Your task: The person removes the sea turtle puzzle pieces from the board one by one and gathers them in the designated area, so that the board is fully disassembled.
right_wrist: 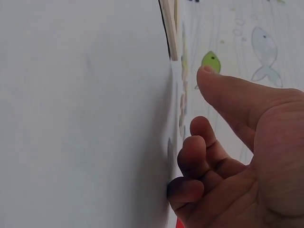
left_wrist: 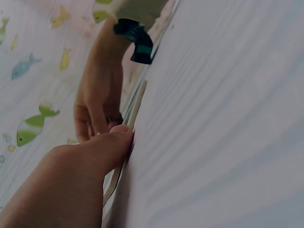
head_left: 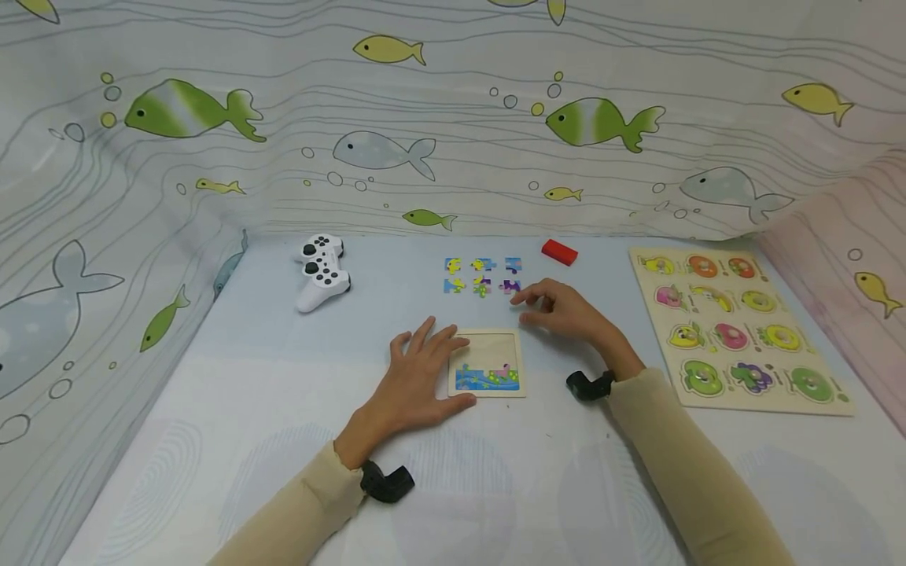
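A small wooden jigsaw tray [head_left: 485, 332] lies flat, its lower part filled with blue, green and pink pieces. My left hand [head_left: 422, 373] rests at its left side, fingers spread. The left thumb [left_wrist: 116, 137] touches the tray's near edge, and one fingertip reaches over the upper left of the tray. Loose jigsaw pieces [head_left: 481, 287] lie in two rows beyond the tray. Beside the purple piece [head_left: 510, 286] at the near right of these rows is my right hand [head_left: 566, 311], its fingers loosely bent. Nothing shows between the right thumb and fingers [right_wrist: 192, 156] in the right wrist view.
At the back left lies a white game controller [head_left: 322, 271]. A red block [head_left: 559, 252] sits behind the right hand. On the right is a large wooden fruit puzzle board [head_left: 767, 402]. Fish-printed cloth [head_left: 481, 102] rises behind and at both sides of the table.
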{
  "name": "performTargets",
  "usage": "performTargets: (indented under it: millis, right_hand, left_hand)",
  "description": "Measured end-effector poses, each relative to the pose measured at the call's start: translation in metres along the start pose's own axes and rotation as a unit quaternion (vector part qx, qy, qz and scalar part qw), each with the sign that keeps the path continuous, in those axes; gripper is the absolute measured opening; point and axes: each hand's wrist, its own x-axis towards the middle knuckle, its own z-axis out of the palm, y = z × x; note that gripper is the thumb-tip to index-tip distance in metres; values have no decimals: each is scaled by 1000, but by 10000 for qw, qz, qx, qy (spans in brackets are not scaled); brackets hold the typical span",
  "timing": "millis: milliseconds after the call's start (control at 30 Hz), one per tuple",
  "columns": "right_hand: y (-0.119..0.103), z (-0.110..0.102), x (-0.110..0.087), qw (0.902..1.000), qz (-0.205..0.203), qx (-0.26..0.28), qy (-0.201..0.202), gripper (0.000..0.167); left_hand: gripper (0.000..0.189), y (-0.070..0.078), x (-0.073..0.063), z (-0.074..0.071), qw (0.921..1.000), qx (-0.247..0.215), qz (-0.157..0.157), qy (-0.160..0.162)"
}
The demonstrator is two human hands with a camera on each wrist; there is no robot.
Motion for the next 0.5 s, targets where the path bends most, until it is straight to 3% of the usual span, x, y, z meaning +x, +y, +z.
performTargets:
  millis: [500]
  right_hand:
    - [-26, 14, -8, 9965, -574, 91, -607, 28]
  left_hand:
    - [84, -2, 1, -2, 9998, -129, -121, -126]
